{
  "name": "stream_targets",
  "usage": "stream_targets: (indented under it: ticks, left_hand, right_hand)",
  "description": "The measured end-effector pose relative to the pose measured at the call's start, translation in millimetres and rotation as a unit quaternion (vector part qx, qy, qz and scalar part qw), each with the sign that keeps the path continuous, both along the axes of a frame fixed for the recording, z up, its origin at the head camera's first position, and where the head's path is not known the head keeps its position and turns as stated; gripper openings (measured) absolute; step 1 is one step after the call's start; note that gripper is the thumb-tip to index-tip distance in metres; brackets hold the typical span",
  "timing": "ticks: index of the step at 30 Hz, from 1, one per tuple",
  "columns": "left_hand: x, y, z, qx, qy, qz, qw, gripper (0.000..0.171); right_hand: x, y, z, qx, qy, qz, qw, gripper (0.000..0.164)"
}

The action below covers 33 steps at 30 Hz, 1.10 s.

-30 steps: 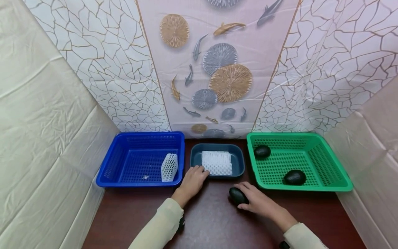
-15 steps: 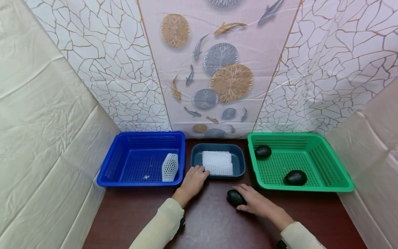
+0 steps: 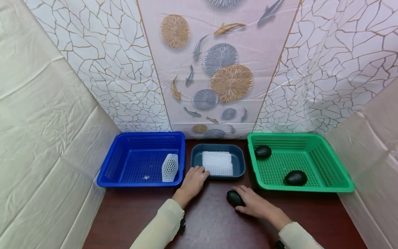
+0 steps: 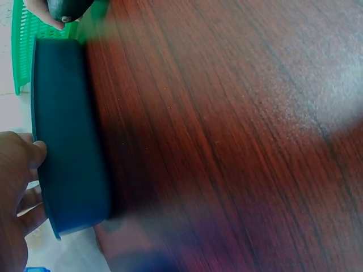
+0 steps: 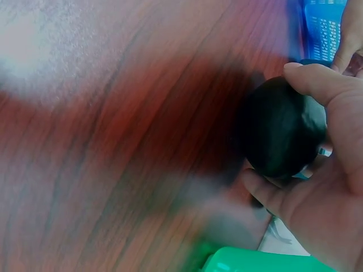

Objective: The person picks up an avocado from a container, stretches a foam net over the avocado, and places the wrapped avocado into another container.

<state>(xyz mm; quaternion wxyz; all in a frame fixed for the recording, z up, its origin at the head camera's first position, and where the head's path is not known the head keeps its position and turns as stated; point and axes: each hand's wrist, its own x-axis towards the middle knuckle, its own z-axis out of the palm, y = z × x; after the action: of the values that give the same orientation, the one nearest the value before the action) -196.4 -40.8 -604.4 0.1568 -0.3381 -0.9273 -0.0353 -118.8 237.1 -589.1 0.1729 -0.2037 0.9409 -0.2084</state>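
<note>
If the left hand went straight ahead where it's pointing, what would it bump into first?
Probably the white nets in the tray. The left hand is at the tray's edge, and they lie just beyond. Depth is hard to judge, though.

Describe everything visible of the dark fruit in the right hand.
The dark fruit is egg-shaped, near-black green, smooth and slightly shiny, with a small stem stub at one end. The right hand grips it on its side between thumb and fingers, over the table and left of the green basket; whether it rests there is unclear.
</note>
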Motion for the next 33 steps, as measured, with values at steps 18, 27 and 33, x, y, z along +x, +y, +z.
stream_targets:
  ticks: [18, 27, 33]
  left_hand:
    - [0.1, -0.4, -2.5, 0.013, 0.007, -0.006, 0.9999, 0.016]
    - [2.0, 1.0, 0.6, 0.016, 0.013, -0.005, 0.9998, 0.015]
    - [1.5, 0.7, 2.6, 0.011, 0.012, -0.006, 0.9998, 0.015]
  right_hand:
    - [2.7, -1.3, -0.1, -0.014, -0.033, -0.023, 0.999, 0.078]
    - [2.3, 0.8, -1.8, -0.023, -0.027, -0.028, 0.999, 0.079]
    - [0.8, 3.0, 0.9, -0.024, -0.018, -0.02, 0.999, 0.079]
